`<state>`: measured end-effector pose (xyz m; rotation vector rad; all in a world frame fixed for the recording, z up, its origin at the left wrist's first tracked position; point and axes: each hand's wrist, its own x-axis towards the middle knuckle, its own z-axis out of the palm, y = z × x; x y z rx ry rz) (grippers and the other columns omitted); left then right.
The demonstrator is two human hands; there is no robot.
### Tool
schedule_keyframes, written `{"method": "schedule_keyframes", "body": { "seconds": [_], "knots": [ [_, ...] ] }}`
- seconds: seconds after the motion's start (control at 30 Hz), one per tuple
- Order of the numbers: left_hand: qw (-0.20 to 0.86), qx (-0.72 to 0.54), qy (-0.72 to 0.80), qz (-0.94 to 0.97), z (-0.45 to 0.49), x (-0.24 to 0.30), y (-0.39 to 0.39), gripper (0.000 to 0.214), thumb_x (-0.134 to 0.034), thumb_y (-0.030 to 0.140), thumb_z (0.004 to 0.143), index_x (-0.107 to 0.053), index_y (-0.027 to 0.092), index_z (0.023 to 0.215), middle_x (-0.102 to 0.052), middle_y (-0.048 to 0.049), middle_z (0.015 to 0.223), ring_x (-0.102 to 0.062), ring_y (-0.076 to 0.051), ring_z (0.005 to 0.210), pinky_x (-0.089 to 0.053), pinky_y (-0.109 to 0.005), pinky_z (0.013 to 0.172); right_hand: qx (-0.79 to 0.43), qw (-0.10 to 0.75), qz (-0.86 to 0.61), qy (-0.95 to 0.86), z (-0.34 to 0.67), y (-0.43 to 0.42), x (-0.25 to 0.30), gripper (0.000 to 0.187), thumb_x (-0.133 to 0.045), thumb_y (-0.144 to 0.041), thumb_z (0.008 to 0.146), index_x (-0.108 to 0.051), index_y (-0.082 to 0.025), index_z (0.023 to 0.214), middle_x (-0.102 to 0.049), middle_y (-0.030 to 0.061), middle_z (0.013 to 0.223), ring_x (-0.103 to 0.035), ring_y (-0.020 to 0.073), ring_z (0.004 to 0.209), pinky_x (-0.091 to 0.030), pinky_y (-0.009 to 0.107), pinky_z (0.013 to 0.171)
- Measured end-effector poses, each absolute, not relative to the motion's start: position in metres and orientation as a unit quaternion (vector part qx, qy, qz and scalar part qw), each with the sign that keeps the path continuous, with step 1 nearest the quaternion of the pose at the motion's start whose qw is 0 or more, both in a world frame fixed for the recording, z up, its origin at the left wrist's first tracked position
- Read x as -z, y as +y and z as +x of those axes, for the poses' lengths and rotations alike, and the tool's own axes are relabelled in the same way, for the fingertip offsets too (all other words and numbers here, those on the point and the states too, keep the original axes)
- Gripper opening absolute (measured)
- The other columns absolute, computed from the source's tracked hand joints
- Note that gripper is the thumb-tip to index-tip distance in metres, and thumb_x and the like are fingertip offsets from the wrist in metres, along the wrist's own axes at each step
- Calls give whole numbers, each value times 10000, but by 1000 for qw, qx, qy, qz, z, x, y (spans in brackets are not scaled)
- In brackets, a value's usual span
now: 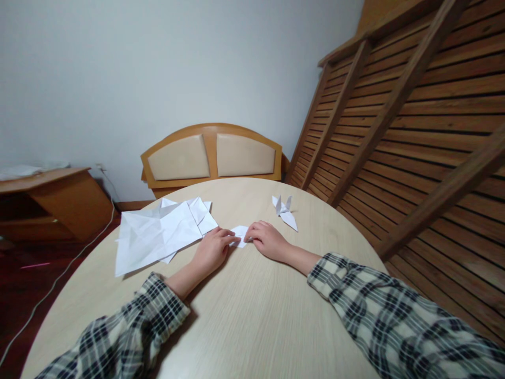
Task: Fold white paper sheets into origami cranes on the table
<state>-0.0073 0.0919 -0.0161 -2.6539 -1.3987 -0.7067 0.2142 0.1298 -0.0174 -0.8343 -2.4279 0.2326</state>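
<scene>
Centrally, a small folded paper (240,236) lies on the pale round table (244,316), between the two hands. The left hand (211,249) has its fingertips at the paper's left side, the right hand (270,241) at its right; whether either set of fingers is pinched shut on it, I cannot tell. Creased white sheets (158,229) lie beside the left hand, and a folded paper bird (284,211) sits beyond the right. Behind the table stands a padded headboard (213,152).
</scene>
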Motion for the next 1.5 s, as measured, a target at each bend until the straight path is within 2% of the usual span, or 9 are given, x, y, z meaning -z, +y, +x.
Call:
{"method": "schedule_keyframes", "body": {
  "seconds": [0.13,0.37,0.53,0.8,0.97,1.2,1.37,1.5],
  "knots": [
    [22,230,-457,-859,-7,14,91,374,-535,-5,861,-747,221,1070,-727,-79,1092,-626,-242,971,-520,-405,870,-79,297,-317,-897,214,130,19,300,-503,-5,812,-681,-177,982,-673,57,947,-562,200,931,-422,336,866],
    [21,230,-460,-858,-7,15,91,372,-529,2,866,-747,226,1069,-728,-74,1090,-619,-239,967,-518,-400,866,-92,279,-310,-904,214,131,17,304,-482,18,802,-699,-196,805,-671,44,896,-568,193,919,-416,335,869],
    [24,234,-455,-859,-8,16,91,343,-544,33,880,-747,238,1066,-728,-70,1089,-622,-240,966,-519,-400,858,-77,287,-313,-902,214,129,17,309,-497,9,803,-701,-196,910,-666,47,899,-563,196,907,-422,333,855],
    [30,230,-455,-860,-8,16,92,375,-534,6,860,-748,233,1068,-728,-79,1083,-623,-244,967,-519,-400,857,-95,280,-320,-900,213,131,16,307,-492,20,804,-713,-193,816,-685,47,897,-575,191,912,-420,328,861],
    [25,231,-456,-859,-7,15,91,352,-548,21,864,-750,228,1066,-730,-76,1088,-624,-242,957,-520,-399,856,-77,299,-324,-894,213,129,17,274,-499,-6,808,-677,-177,926,-673,54,895,-562,195,889,-424,327,841],
    [32,229,-456,-860,-7,15,91,360,-540,13,860,-748,222,1066,-734,-77,1068,-622,-240,944,-524,-392,840,-92,291,-319,-897,214,131,19,288,-480,19,799,-683,-185,791,-676,41,842,-571,185,872,-423,316,830],
    [28,233,-454,-859,-7,15,90,339,-561,25,868,-746,225,1070,-730,-80,1078,-626,-245,956,-523,-398,846,-82,309,-321,-892,213,130,19,269,-496,-9,815,-685,-183,895,-682,51,885,-576,192,881,-431,325,838],
    [30,231,-455,-860,-7,16,91,331,-574,29,869,-747,222,1074,-729,-82,1078,-622,-254,962,-521,-407,845,-72,316,-334,-885,214,130,19,289,-504,-19,827,-694,-182,971,-694,67,979,-573,207,978,-417,356,888]
  ]
}}
